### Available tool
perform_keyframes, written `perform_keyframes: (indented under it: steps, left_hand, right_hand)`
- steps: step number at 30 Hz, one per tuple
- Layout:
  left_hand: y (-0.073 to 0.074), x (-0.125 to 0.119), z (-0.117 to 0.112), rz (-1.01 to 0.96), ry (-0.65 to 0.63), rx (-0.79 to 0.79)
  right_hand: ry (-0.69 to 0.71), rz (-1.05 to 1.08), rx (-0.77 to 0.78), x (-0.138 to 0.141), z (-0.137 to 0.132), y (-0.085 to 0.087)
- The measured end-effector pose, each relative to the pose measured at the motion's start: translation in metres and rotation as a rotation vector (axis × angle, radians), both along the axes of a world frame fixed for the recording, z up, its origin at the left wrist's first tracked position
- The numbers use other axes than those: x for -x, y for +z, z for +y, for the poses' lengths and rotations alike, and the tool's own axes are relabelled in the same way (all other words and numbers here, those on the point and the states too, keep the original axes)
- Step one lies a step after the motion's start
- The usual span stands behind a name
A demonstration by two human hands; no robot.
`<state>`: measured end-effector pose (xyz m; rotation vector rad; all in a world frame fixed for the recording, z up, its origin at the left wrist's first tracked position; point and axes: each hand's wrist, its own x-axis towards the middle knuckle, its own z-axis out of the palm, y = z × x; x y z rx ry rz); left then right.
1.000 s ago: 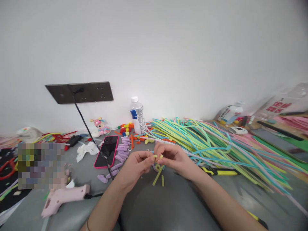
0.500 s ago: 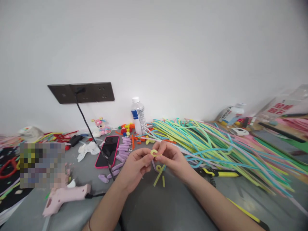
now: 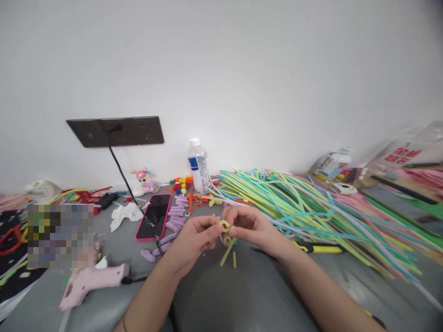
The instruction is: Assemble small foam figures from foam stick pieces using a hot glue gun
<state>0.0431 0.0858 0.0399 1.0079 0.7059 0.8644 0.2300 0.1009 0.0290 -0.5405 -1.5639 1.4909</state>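
Note:
My left hand (image 3: pixel 194 240) and my right hand (image 3: pixel 252 228) meet above the grey table (image 3: pixel 242 299), fingertips pinched together on a short yellow pipe cleaner piece (image 3: pixel 224 225) bent into a small ring. Just below the fingers lie cut yellow pieces (image 3: pixel 228 252), one curled at its top. A big heap of long pipe cleaners (image 3: pixel 311 207) in yellow, blue, green and pink spreads to the right of my right hand. Purple curled pieces (image 3: pixel 175 219) lie left of my left hand.
A pink-cased phone (image 3: pixel 154 216) lies by a black cable (image 3: pixel 128 189) from a dark wall socket panel (image 3: pixel 116 131). A pink glue gun (image 3: pixel 92 283) rests front left. A water bottle (image 3: pixel 198 166), crumpled tissue (image 3: pixel 124 216), a small toy (image 3: pixel 143 180) and a yellow-handled tool (image 3: pixel 318 249) stand around.
The yellow piece was held straight between both hands a second ago; it is now curled into a ring. Both hands stayed in nearly the same place.

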Motion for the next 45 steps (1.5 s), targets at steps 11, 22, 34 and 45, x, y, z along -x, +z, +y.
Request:
perform_keyframes:
  steps: [11,22,34,45]
  left_hand:
    - [-0.008,-0.003,0.0,-0.125,0.081,0.104]
    - [-0.007,-0.005,-0.001,-0.11,0.129,0.043]
    - [-0.006,-0.002,0.002,0.088,0.016,0.007]
    - [-0.007,-0.002,0.001,0.011,0.102,0.101]
  right_hand:
    - [-0.155,0.103,-0.064,0.01,-0.001,-0.004]
    - [-0.2,0.088,-0.084,0.016,-0.002,-0.007]
    - [-0.075,-0.094,-0.073,0.001,0.003,0.002]
    - [-0.134,-0.187,0.033,-0.003,0.004,0.003]
